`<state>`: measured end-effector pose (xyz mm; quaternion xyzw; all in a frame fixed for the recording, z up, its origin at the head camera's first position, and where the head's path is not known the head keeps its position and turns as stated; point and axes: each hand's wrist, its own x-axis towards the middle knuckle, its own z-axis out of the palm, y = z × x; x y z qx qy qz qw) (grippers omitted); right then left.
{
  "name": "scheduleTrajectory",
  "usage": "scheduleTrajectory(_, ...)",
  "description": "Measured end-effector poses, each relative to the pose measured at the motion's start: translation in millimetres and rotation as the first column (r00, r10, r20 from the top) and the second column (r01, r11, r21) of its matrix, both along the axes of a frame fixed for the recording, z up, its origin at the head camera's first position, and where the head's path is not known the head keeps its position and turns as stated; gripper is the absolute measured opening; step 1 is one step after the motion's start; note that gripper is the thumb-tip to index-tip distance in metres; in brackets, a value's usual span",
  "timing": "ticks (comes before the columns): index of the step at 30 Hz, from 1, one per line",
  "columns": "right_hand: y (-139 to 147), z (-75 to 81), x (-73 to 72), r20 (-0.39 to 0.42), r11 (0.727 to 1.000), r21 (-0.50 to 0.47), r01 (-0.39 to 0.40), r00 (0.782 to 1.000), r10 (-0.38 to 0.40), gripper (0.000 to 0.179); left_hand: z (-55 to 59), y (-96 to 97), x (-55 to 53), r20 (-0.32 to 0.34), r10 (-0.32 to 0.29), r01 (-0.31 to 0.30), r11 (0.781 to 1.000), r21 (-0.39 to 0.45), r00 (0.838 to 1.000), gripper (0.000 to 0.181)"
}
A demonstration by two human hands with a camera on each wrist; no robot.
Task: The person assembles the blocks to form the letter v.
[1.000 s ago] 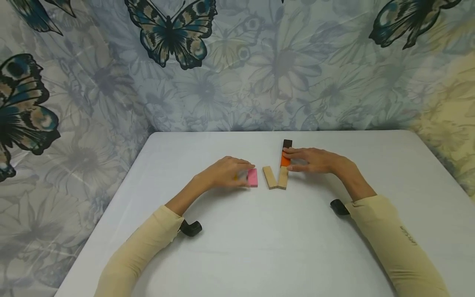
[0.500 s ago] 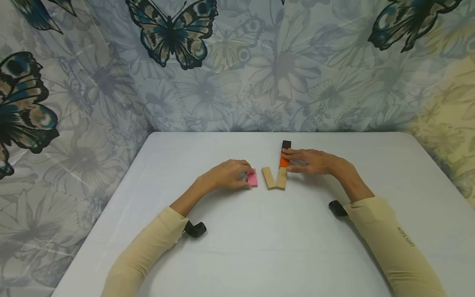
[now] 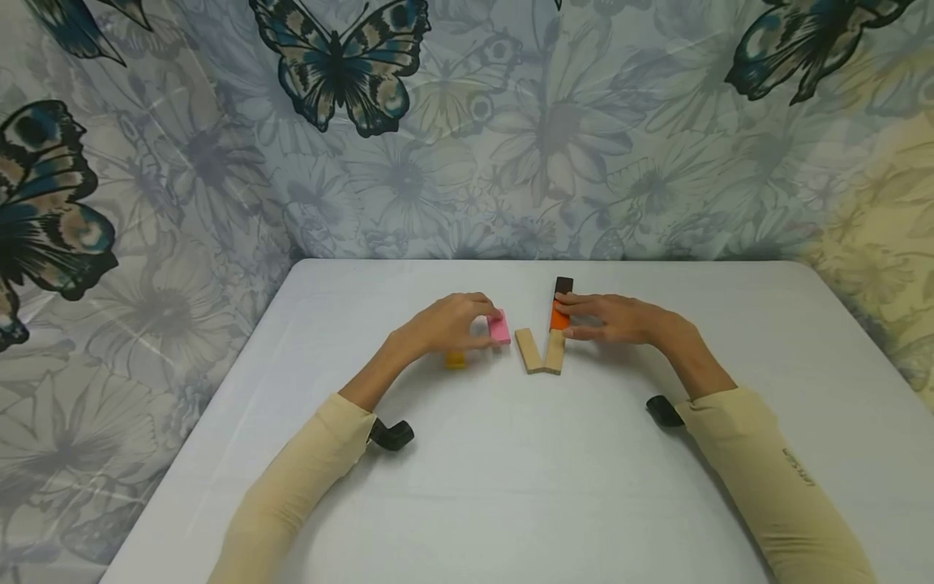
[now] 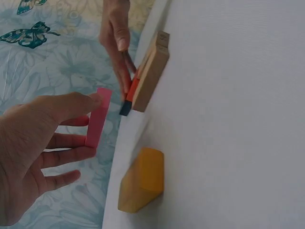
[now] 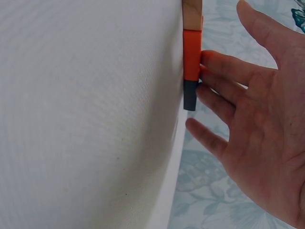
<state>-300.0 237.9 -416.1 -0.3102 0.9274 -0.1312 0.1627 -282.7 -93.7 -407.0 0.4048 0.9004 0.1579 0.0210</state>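
My left hand (image 3: 451,324) pinches a pink block (image 3: 499,326) between thumb and fingertips, above the table in the left wrist view (image 4: 98,121). Just right of it, two plain wooden blocks lie in a V: a left one (image 3: 529,350) and a right one (image 3: 555,354). An orange block (image 3: 559,318) and a black block (image 3: 564,285) continue the right leg of the V in a line away from me. With fingers extended, my right hand (image 3: 620,319) rests against this row, fingertips at the orange and black blocks in the right wrist view.
A yellow block (image 4: 147,179) stands on the white table (image 3: 525,487), partly behind my left hand in the head view. A cloth backdrop (image 3: 467,186) with butterflies and flowers hangs behind the table's far edge. Black wrist devices (image 3: 392,435) stick out from both sleeves.
My left hand has taken hold of the pink block and lifted it up and slightly away from me. The yellow block now shows beneath that hand. My right hand stays in place.
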Motion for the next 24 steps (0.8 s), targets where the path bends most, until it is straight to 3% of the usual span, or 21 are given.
scheduleTrajectory(8, 0.9, -0.2, -0.2, -0.002, 1.000, -0.005, 0.005, 1.000, -0.005, 0.073, 11.5, 10.2, -26.4, 0.015, 0.022, -0.023, 0.998, 0.064, 1.000, 0.044)
scheduleTrajectory(16, 0.8, -0.9, -0.2, 0.009, 1.000, -0.001, -0.002, 1.000, 0.002, 0.074, 1.0, 21.8, -40.5, 0.017, 0.023, -0.024, 0.996, 0.081, 1.000, 0.042)
scheduleTrajectory(24, 0.0, -1.1, -0.7, 0.007, 1.000, -0.006, -0.016, 1.000, 0.016, 0.074, -9.7, 28.7, -52.3, 0.051, 0.079, -0.081, 0.996, 0.045, 0.996, 0.044)
